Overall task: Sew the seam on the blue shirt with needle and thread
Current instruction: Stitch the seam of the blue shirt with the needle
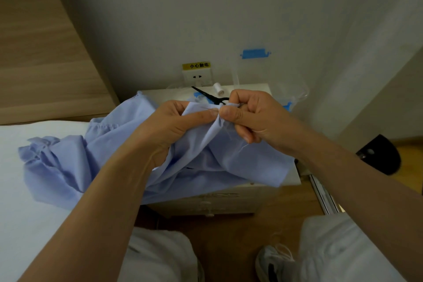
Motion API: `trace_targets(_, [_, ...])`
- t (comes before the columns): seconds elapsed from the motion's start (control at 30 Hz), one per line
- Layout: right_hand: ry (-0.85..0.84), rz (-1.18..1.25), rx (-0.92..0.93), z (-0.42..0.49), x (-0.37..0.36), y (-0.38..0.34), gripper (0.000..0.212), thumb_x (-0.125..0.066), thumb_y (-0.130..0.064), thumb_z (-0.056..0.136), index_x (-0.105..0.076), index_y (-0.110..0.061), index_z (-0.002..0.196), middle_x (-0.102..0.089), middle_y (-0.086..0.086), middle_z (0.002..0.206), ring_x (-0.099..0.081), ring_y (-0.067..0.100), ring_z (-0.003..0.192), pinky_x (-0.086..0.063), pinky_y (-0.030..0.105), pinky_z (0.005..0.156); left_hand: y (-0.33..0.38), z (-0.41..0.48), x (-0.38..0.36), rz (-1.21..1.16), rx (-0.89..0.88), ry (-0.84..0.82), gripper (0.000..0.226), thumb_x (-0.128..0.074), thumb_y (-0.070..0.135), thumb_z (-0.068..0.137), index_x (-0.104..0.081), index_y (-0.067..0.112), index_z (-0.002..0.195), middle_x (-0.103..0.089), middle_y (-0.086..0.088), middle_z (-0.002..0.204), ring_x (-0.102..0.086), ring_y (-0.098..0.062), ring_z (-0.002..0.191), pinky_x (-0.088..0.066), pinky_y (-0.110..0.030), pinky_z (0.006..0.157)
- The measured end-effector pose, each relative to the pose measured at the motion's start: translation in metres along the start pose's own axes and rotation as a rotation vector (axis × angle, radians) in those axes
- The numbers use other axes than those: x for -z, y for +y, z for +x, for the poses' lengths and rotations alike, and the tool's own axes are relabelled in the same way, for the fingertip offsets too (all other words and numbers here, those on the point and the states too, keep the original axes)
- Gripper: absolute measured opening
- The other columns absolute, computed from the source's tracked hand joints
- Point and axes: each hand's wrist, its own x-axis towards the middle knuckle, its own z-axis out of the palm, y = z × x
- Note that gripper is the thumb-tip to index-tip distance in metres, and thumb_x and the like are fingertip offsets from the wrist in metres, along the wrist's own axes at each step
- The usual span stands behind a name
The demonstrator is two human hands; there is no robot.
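Note:
The light blue shirt drapes from the white bed over the small white cabinet. My left hand grips a raised fold of it, thumb stretched along the edge. My right hand pinches the same fold right beside the left thumb tip, fingers curled. A thin pale thread trails below the right fingers. The needle is too small to make out. Black scissors and a white thread spool lie on the cabinet top behind my hands.
The white cabinet stands against the wall under a socket with a yellow label. The white bed fills the left. A clear plastic bag lies at the cabinet's right. My knees and a shoe are below.

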Motion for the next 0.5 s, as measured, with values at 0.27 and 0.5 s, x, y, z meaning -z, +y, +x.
trace_targets(0.27, [-0.070,0.069,0.001,0.0017,0.0002,-0.0010,0.011,-0.043,-0.011,0.100,-0.054,-0.014,0.104,-0.057,-0.002,0.053,-0.049,0.010,0.048,-0.042,0.020,0.051,0.0008,0.0024,0.0028,-0.035,0.008,0.063,0.018,-0.065,0.034,0.061,-0.071,0.023,0.048,-0.064,0.005,0.051,-0.057,-0.002,0.048,-0.044,-0.011,0.047])
trace_targets(0.5, [-0.041,0.012,0.040,0.0007,-0.0009,-0.0001,0.016,-0.049,-0.011,0.098,-0.048,-0.012,0.114,-0.065,0.007,0.065,-0.055,0.017,0.055,-0.049,0.024,0.058,-0.0025,0.0043,-0.0011,0.018,0.012,0.085,0.022,-0.064,0.017,0.085,-0.066,0.022,0.063,-0.065,0.007,0.051,-0.058,0.001,0.047,-0.045,-0.011,0.046])
